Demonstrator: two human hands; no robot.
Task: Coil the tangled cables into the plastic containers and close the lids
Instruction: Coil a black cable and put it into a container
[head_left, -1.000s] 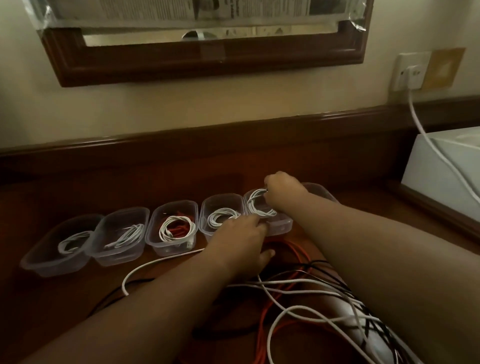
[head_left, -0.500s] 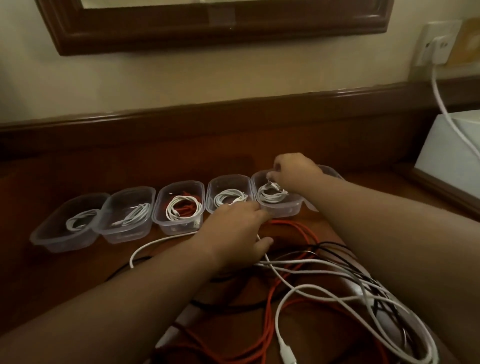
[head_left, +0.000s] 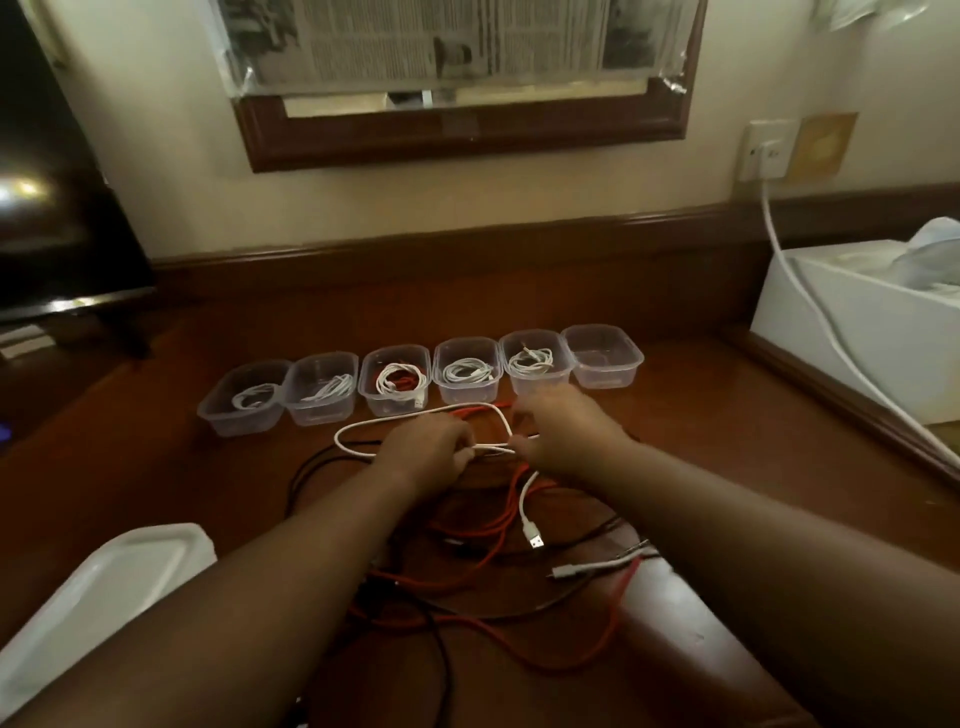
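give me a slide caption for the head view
Both hands grip a white cable before six open containers.

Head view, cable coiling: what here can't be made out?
- How the left hand and right hand grip the white cable: fingers curl away, and the right hand is motion-blurred.
- Where the red and black cables run: both forearms cover the tangle.
- The lids: cut off by the left edge; their number is unclear.
- Connector types in the containers: too small.
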